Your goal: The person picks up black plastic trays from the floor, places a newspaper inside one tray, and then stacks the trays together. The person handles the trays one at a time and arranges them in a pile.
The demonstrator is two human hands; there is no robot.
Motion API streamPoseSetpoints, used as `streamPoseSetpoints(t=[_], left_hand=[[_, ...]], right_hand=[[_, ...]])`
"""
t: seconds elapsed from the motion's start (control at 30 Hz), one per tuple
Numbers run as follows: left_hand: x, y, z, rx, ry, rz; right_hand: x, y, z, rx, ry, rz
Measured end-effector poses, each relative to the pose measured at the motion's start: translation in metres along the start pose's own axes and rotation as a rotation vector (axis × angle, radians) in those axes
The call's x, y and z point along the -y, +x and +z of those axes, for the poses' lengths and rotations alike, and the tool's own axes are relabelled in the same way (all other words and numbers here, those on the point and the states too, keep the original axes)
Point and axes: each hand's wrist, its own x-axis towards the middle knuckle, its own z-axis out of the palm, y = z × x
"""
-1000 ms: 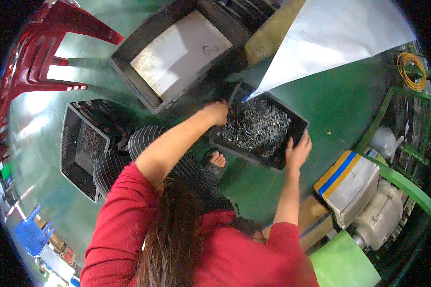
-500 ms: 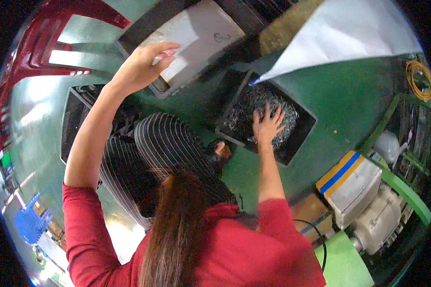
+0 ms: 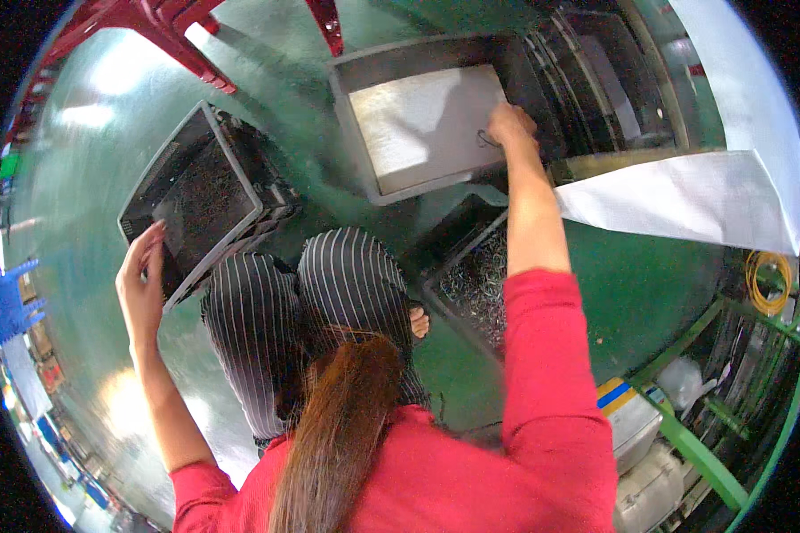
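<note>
My right hand (image 3: 509,124) is stretched forward over the right edge of the grey tray (image 3: 356,115), fingers curled down and pinching a small dark wire piece (image 3: 486,139) just above the tray's pale, bare floor. My left hand (image 3: 140,282) is raised out to the side with the fingers loosely open and holding nothing, at the near rim of the dark bin (image 3: 164,191) on my left, which is packed with small dark metal parts. Below my right forearm sits a black crate (image 3: 471,280) heaped with the same tangled wire pieces, just beside my striped knees (image 3: 329,284). A white sheet (image 3: 676,213) lies to the right on the green floor (image 3: 649,293).
</note>
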Motion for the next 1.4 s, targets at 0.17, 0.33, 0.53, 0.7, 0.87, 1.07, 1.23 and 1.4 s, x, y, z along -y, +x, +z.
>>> streamPoseSetpoints(t=[0.17,0.33,0.53,0.7,0.87,1.07,1.23,1.4], left_hand=[[0.088,-0.075,-0.046,-0.259,-0.132,-0.199],[0.120,-0.117,-0.039,-0.289,-0.156,-0.308],[0.109,-0.111,-0.025,-0.277,-0.131,-0.301],[0.089,-0.072,-0.008,-0.254,-0.156,-0.184],[0.002,-0.002,0.024,-0.223,-0.099,0.105],[-0.067,0.046,0.056,-0.051,-0.106,0.416],[-0.069,0.070,0.083,0.056,-0.183,0.443],[-0.086,0.088,0.118,0.212,-0.192,0.461]], right_hand=[[0.001,0.032,0.030,0.032,-0.236,-0.170],[0.010,0.027,0.028,0.122,-0.198,-0.176],[0.009,0.036,0.036,0.193,0.024,-0.027],[0.014,0.054,0.063,0.191,-0.006,0.059],[0.024,0.027,0.057,0.064,0.025,-0.066],[0.010,-0.046,-0.026,-0.155,0.471,-0.281],[-0.046,-0.199,-0.010,0.050,0.616,-0.188],[-0.087,-0.240,0.052,0.318,0.078,-0.052]])
